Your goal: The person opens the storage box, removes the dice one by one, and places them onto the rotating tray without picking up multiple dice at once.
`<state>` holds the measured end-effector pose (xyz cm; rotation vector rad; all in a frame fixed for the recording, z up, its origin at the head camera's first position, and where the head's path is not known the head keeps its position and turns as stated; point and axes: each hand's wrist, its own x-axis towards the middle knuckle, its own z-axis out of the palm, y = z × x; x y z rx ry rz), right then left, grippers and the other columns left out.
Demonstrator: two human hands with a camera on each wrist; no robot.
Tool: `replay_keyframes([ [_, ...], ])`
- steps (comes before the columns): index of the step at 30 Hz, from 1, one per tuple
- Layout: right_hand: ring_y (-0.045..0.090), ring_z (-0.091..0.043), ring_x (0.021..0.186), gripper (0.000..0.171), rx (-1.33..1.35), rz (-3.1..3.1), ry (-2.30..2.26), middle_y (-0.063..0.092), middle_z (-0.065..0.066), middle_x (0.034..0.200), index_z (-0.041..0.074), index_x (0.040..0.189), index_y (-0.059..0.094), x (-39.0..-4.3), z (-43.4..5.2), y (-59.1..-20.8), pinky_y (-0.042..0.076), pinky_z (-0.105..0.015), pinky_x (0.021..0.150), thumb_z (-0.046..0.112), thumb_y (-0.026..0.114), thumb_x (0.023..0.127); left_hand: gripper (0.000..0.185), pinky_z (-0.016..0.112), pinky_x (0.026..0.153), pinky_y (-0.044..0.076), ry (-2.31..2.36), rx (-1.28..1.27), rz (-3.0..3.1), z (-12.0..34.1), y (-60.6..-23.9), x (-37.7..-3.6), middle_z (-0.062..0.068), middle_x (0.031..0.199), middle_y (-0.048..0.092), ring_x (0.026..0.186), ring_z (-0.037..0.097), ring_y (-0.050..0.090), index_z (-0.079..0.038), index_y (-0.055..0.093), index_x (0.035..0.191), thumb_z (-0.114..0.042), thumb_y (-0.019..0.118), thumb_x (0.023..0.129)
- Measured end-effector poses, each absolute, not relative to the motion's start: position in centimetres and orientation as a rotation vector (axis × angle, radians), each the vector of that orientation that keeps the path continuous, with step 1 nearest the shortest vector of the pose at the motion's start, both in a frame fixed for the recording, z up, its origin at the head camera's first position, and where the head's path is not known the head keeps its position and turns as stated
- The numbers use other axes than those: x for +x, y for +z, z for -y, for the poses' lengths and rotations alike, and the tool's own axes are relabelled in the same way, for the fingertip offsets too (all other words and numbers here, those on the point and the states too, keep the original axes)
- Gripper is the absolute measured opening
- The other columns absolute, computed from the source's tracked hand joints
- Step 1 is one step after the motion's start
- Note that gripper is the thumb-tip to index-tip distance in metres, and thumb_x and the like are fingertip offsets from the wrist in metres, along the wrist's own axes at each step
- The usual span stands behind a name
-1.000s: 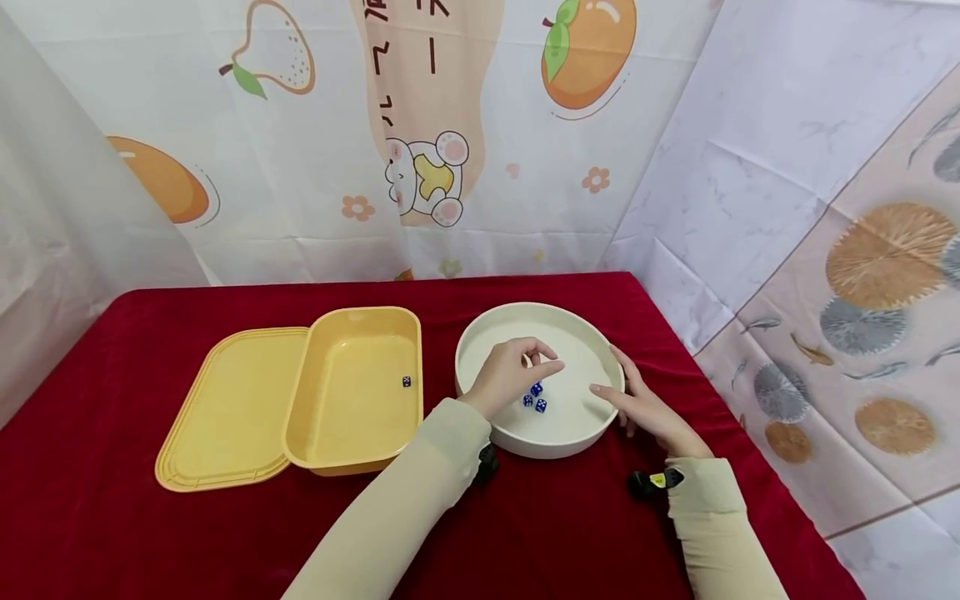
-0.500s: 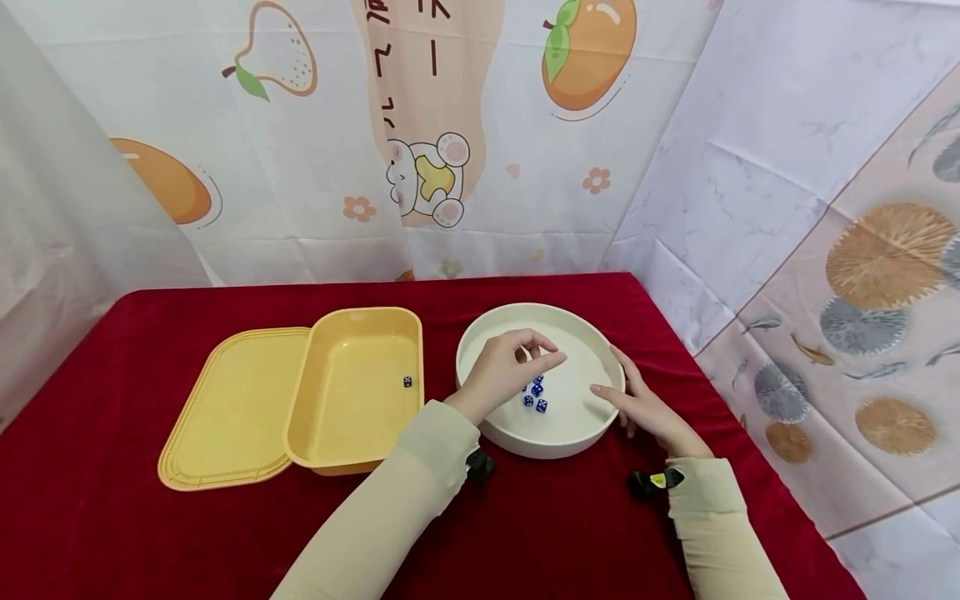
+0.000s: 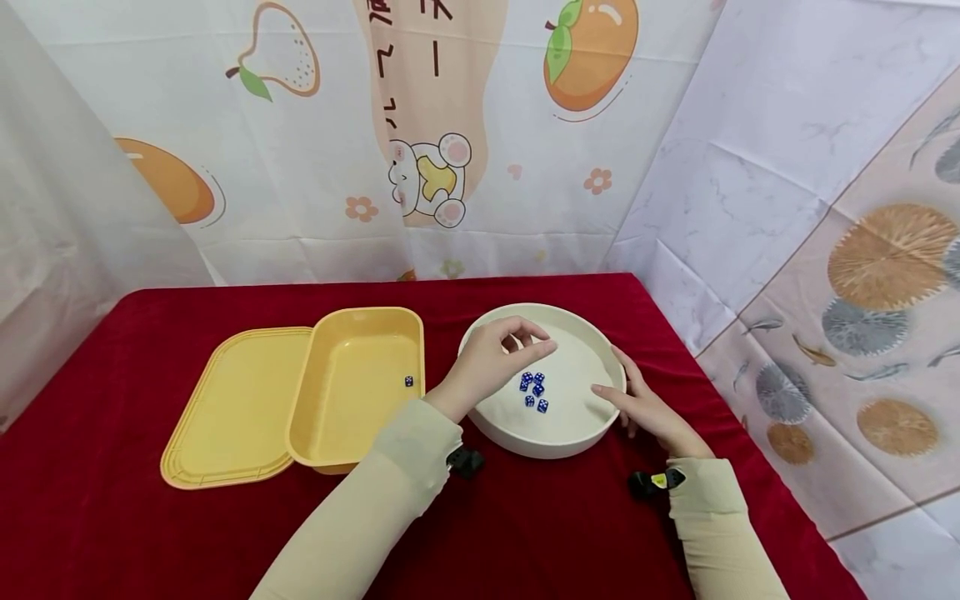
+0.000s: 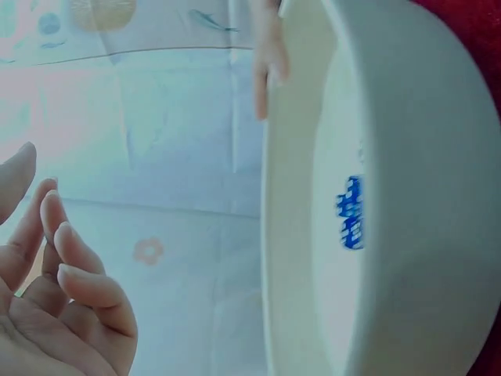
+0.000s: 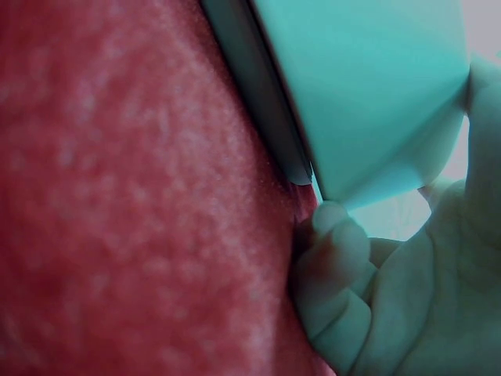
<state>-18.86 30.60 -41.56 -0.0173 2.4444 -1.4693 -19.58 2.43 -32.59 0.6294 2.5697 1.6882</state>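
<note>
Several blue dice (image 3: pixel 537 389) lie grouped on the floor of a round white tray (image 3: pixel 581 417). Over the tray's left part hovers my left hand (image 3: pixel 491 358); its fingers are loosely bent, and the left wrist view shows a gap between thumb and fingers with nothing in it. My right hand (image 3: pixel 648 408) holds the tray's right side, thumb over the rim and fingers round the outer wall. The right wrist view shows those fingers (image 5: pixel 337 258) low against the wall, near the cloth. One dark blue die (image 3: pixel 408 381) sits in the yellow box (image 3: pixel 352 417).
A yellow lid (image 3: pixel 232 408) lies partly under the box's left side. Red cloth (image 3: pixel 540 533) covers the table. Printed curtains (image 3: pixel 315 167) hang behind and to the right. Each wrist wears a black camera (image 3: pixel 465 462).
My left hand has moved left and slightly away from the dice, uncovering more of them in the tray. The right hand has stayed on the tray's side.
</note>
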Motion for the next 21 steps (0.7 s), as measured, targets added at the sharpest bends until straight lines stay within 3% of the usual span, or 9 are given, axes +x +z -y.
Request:
replay_keyframes([
  [21,0.047,-0.015,0.052,0.090,-0.010,-2.444,-1.470,0.047,-0.004,0.063,0.031,0.159,-0.003,-18.6,-30.5,-41.1,0.044,-0.031,0.046,0.035,0.061,0.097,0.027,0.029,0.073,0.052,1.596,0.411,-2.556,4.3,-31.0,-21.6,0.003,0.098,0.066,0.087,0.020,0.057,-0.019,0.072,0.109,-0.039,0.072,0.090],
])
